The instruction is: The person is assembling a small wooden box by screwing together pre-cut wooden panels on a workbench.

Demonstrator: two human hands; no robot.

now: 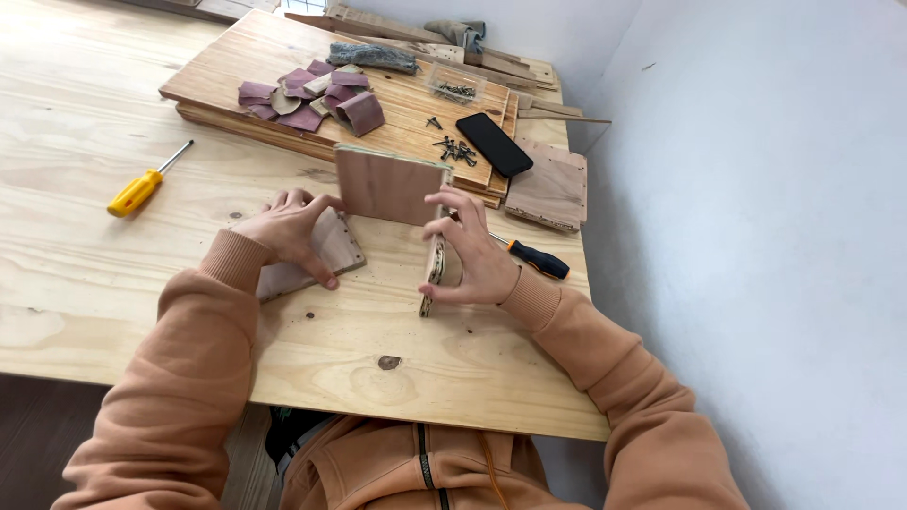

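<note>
My left hand (pixel 288 231) rests on a flat plywood panel (pixel 333 247) lying on the pine table (pixel 113 283), fingers spread over it. An upright plywood panel (pixel 389 185) stands between my hands. My right hand (pixel 472 257) grips another plywood panel (pixel 434 269) standing on edge at the upright panel's right side; the two meet at a corner. Orange sleeves cover both arms.
A yellow-handled screwdriver (pixel 142 187) lies left. A black-and-orange screwdriver (pixel 537 259) lies just right of my right hand. Behind, stacked boards (pixel 246 57) carry sandpaper scraps (pixel 312 94), loose screws (pixel 455 148), a clear screw box (pixel 456 87), a black phone (pixel 494 144). A wall stands right.
</note>
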